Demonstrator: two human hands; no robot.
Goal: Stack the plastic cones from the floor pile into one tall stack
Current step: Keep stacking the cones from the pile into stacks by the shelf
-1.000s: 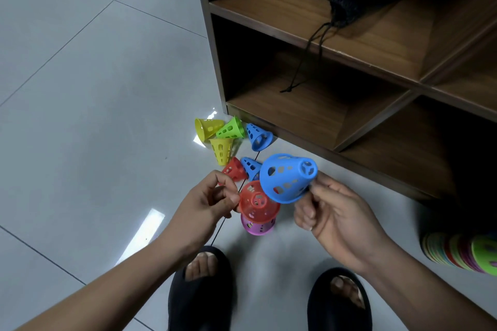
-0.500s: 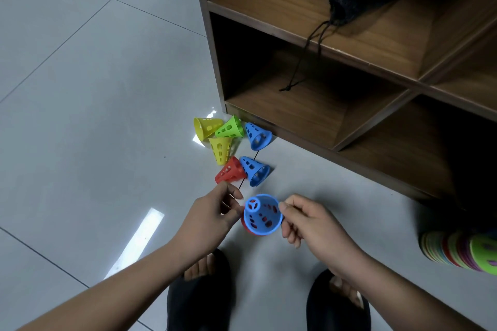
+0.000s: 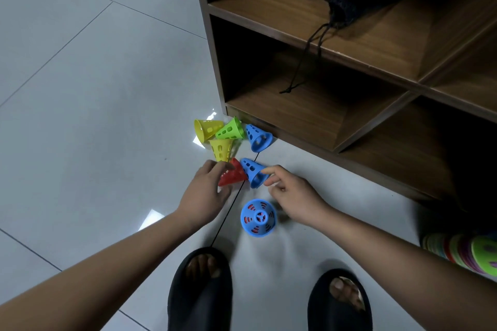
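Fig. Floor by the shelf unit point(image 3: 295, 115). I see the stack point(image 3: 258, 217), blue on top with red showing through its holes, upright on the floor point(image 3: 80, 115) between both forearms. Open floor lies to the left, and the shelf's base edge closes the right. The left hand point(image 3: 204, 191) curls over the red cone point(image 3: 234, 176). The right hand point(image 3: 293, 193) pinches the rim of the blue cone point(image 3: 251, 169) beside it. Four loose cones point(image 3: 222, 148) lie at the shelf's corner.

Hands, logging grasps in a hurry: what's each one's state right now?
Left hand: closed around the red cone.
Right hand: pinching the rim of the blue cone beside it.
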